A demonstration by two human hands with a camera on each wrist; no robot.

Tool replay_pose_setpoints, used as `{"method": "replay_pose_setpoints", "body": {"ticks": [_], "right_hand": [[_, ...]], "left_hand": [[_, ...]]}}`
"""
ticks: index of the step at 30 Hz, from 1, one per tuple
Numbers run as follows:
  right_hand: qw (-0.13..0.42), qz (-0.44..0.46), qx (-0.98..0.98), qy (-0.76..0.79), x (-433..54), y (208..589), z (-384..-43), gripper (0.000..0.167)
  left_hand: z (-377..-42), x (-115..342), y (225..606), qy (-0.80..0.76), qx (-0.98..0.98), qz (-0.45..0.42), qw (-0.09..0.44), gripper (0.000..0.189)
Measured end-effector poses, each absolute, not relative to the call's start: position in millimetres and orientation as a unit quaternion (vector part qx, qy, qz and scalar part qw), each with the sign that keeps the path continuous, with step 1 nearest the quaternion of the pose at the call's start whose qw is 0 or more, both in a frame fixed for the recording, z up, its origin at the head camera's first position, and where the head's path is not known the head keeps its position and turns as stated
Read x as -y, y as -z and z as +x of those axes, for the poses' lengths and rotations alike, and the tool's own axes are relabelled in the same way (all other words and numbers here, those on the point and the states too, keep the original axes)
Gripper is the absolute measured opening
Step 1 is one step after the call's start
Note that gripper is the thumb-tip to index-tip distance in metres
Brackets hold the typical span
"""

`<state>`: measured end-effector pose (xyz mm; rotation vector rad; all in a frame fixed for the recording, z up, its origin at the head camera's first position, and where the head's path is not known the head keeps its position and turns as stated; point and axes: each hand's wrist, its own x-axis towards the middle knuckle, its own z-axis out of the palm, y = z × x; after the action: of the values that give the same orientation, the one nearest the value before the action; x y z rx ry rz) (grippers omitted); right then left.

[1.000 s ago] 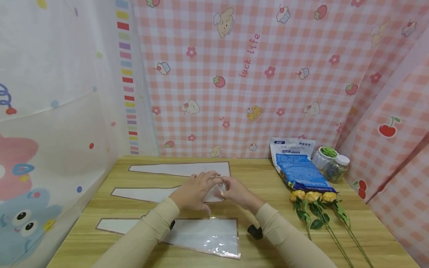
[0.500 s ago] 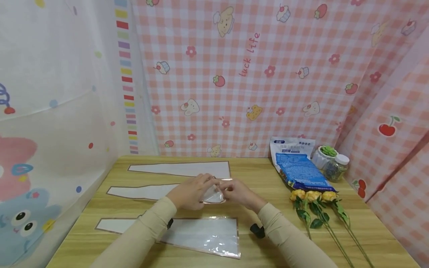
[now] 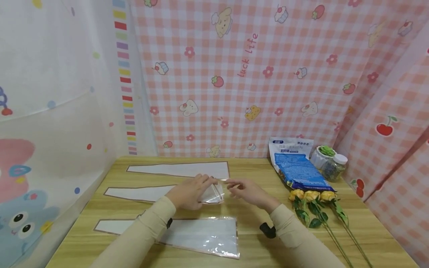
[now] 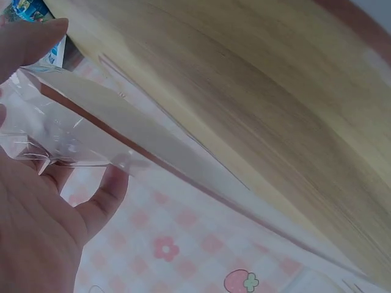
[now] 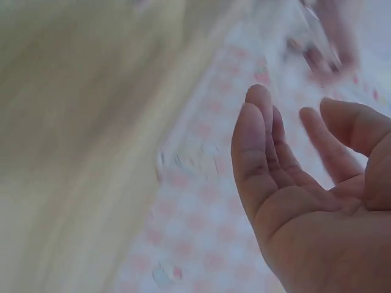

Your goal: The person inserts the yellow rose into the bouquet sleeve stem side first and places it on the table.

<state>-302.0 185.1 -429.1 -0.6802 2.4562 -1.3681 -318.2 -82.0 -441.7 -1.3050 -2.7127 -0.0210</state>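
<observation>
My left hand (image 3: 191,191) holds the wide end of the middle flower sleeve (image 3: 137,192), a tapered white plastic piece with a brown border and a clear front. In the left wrist view, the thumb lies above the sleeve's mouth (image 4: 91,131) and the fingers below it, and the clear film stands apart from the white back. Just right of that end is my right hand (image 3: 249,193), nothing in its grasp; the right wrist view shows its fingers (image 5: 250,146) loosely bent. Similar sleeves lie flat behind (image 3: 187,169) and in front (image 3: 207,234).
Three yellow artificial roses (image 3: 312,196) with long stems lie at the right. Behind them are a blue-and-white bag (image 3: 298,167), a lidded clear jar (image 3: 335,169) and a potted succulent (image 3: 323,154). A pink checked cloth (image 3: 234,93) hangs behind the wooden table (image 3: 254,167).
My right hand has let go of the sleeve's wide end and moved a little to the right. My left hand keeps its hold, and more of the sleeve's end shows beside it.
</observation>
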Motion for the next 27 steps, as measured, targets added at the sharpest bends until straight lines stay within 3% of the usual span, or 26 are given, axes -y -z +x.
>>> {"method": "replay_pose_setpoints", "body": {"ticks": [6,14,22,27], "right_hand": [[0.149,-0.183,-0.823,0.516,-247,401,-291,0.044],[0.220,-0.129,-0.801,0.542,-371,371,-270,0.059],[0.276,-0.079,-0.753,0.592,-493,383,-255,0.031],[0.281,-0.020,-0.775,0.565,-542,397,-246,0.043]], "left_hand": [[-318,84,446,0.004,0.903,-0.427,0.057,0.091],[-315,86,448,0.012,0.904,-0.424,0.053,0.088],[-317,88,449,0.012,0.901,-0.429,0.060,0.085],[-317,89,449,0.024,0.900,-0.432,0.060,0.083]]}}
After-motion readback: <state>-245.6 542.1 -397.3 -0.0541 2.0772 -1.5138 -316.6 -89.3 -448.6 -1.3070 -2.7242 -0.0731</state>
